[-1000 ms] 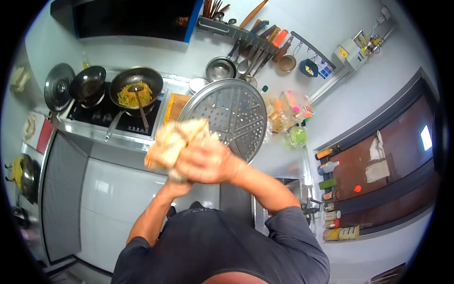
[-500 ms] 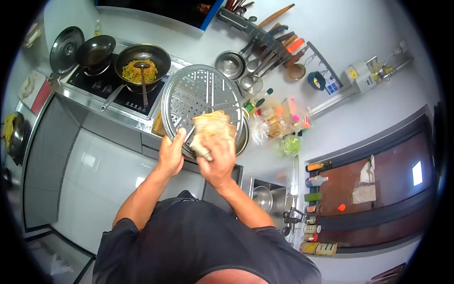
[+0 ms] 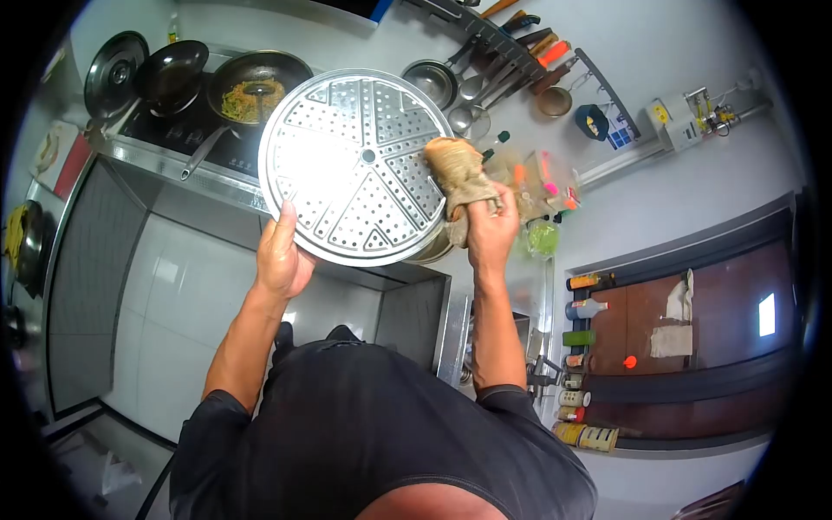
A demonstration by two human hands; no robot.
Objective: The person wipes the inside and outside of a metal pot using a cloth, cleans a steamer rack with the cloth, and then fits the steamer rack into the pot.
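Note:
A round perforated metal steamer plate (image 3: 367,157) is held up in front of my body, its holed face toward me. My left hand (image 3: 284,256) grips its lower left rim, thumb on the near face. In my right hand (image 3: 491,227) is a bunched brown-and-tan cloth (image 3: 461,178), pressed against the plate's right rim. Part of a round metal pot (image 3: 433,250) shows under the plate's lower right edge.
On the left, the stove (image 3: 186,134) holds a wok (image 3: 227,71) with food and a spatula, and a smaller pan (image 3: 171,74). Bagged items (image 3: 542,186) lie right of the cloth. Utensils (image 3: 511,65) hang above. Bottles (image 3: 589,309) line the windowsill.
The plate has come up toward me and now hides more of the counter and stove. My right hand has moved with the cloth from the plate's lower middle to its right rim.

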